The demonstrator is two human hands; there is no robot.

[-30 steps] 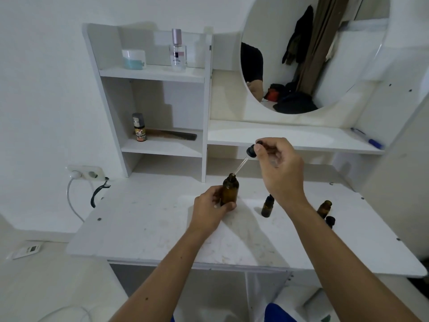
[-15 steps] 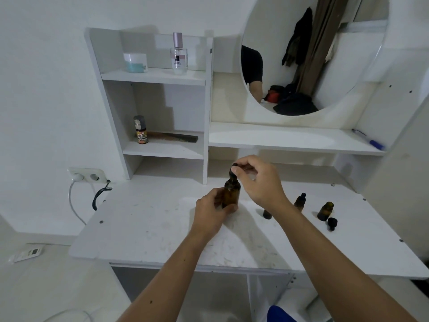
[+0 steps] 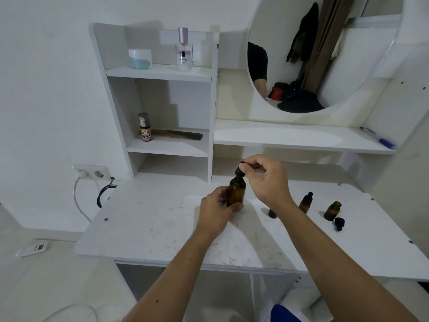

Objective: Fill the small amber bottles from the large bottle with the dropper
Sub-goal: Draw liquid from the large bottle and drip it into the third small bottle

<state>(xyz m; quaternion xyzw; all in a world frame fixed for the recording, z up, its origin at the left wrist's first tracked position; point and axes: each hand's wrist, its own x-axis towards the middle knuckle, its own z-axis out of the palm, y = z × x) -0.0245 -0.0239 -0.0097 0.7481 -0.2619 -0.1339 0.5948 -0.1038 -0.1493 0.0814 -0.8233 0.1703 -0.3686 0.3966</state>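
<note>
left hand (image 3: 217, 211): fingers wrapped round the lower body of the large bottle (image 3: 236, 192), holding it upright on the desk (image 3: 148, 224). Likely just an anchor so the bottle doesn't tip while the other hand works at the neck.
right hand (image 3: 267, 182): thumb and forefinger pinched narrow on the rubber bulb of the dropper (image 3: 241, 169); other fingers loosely curled above.
dropper: sits in the bottle mouth, collar at the neck, glass tube hidden inside the amber glass (can't tell fill level or whether the bulb is squeezed).
step, my read: drawing liquid up, or seating the dropper before a draw. No transfer to a small bottle under way.
capped small bottle (image 3: 306, 202): upright, right of the right wrist, dropper top on.
open small bottle (image 3: 332, 210): further right, no cap; probably the next one to fill.
loose cap (image 3: 339, 223): lying on the desk just in front of the open one, near but apart.
third small bottle (image 3: 272, 212): only its base shows, the rest behind the right wrist.
room to move: bare desk left of and in front of the large bottle; path from its neck to the open bottle runs right, over the two nearer bottles, so lift before crossing.
edges: shelf unit (image 3: 212, 112) upright stands close behind the large bottle; front desk edge well clear of all bottles.
risk: right forearm sweeping the hidden bottle on the way across.
</note>
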